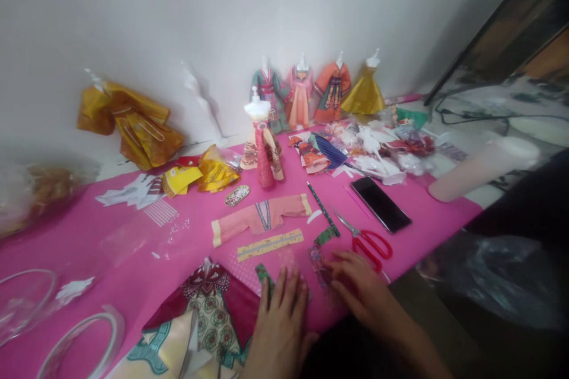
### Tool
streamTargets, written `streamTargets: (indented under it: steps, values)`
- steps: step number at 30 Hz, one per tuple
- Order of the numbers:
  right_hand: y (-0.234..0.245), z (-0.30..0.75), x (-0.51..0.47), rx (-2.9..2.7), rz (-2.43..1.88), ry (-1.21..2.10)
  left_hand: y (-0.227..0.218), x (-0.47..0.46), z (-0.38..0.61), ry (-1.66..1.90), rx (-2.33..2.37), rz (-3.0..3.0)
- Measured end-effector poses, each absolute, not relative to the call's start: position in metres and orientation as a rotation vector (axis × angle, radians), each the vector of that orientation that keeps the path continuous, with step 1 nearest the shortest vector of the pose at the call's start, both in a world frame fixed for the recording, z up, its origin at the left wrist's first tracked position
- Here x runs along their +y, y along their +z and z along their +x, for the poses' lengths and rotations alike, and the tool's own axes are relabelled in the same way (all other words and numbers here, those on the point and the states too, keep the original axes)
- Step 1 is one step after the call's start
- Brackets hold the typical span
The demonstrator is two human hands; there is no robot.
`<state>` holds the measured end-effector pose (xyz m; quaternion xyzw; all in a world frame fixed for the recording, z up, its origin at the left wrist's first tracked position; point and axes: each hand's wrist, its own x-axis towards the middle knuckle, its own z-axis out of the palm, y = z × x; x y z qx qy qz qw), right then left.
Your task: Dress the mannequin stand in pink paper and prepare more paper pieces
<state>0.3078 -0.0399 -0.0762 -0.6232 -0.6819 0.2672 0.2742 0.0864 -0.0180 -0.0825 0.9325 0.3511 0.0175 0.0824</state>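
Observation:
My left hand (281,311) lies flat at the table's near edge, fingers stretched over a sheer pink piece (288,259). A small green patterned strip (263,275) shows beside its fingertips. My right hand (362,287) rests to the right with fingers apart, its tips at a small dark patterned fabric piece (316,260). Red-handled scissors (371,244) lie just beyond that hand. Another green patterned piece (326,235) is by the tip of a dark pencil (322,207). Farther back are a yellow patterned strip (270,244) and a pink miniature robe top (262,218).
A black phone (381,204) and a pale cylinder (484,169) are at the right. Several dressed miniature forms (302,95) line the wall; one in pink (264,160) stands mid-table. Front left are a maroon garment (208,302) and a tape roll (84,343).

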Motion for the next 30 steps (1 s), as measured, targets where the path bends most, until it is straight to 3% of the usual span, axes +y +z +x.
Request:
streamTargets:
  steps: [9, 17, 30]
  values:
    - [-0.077, 0.296, -0.029, -1.863, -1.565, 0.817, -0.079, -0.023, 0.086, 0.086, 1.078, 2.833]
    - [-0.08, 0.304, -0.015, -1.704, -1.871, 0.717, -0.083, -0.024, 0.07, 0.387, 1.02, 2.975]
    - [-0.067, 0.302, -0.003, -1.676, -1.865, 0.883, -0.09, -0.008, 0.046, 0.674, 1.117, 2.921]
